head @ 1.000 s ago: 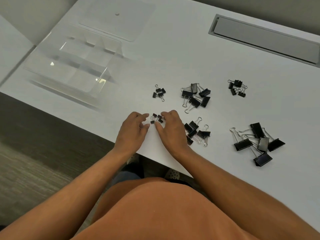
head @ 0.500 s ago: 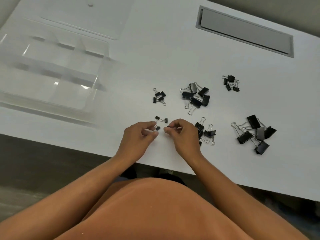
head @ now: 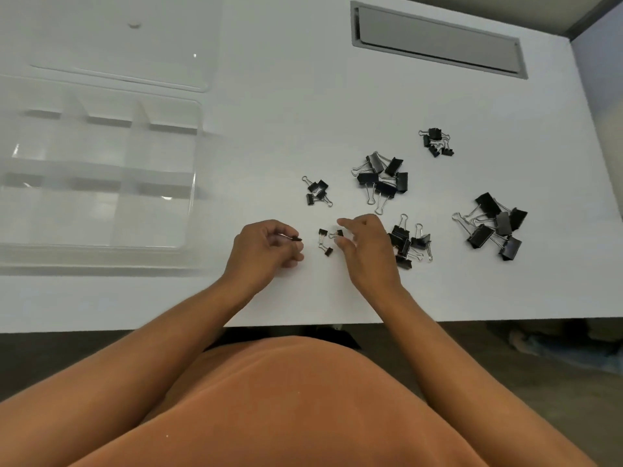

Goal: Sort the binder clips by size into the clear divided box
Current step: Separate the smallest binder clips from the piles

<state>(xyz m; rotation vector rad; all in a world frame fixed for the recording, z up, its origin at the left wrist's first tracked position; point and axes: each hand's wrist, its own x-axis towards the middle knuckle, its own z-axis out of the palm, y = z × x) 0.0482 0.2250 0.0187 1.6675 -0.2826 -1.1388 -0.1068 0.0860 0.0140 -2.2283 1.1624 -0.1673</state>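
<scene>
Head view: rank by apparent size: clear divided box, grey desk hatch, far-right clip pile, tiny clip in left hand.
1. clear divided box
2. grey desk hatch
3. far-right clip pile
4. tiny clip, pinched by the left hand

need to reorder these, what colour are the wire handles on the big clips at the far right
Silver metal, on black bodies. The big clips show clearly in the head view, the only one here.

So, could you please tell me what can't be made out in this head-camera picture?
- Clear divided box: blurred and cut off by the left edge, so its compartments can't be counted.
- Medium binder-clip pile: partly hidden behind the right hand.
- Tiny clip pinched by the left hand: mostly covered by fingers.
</scene>
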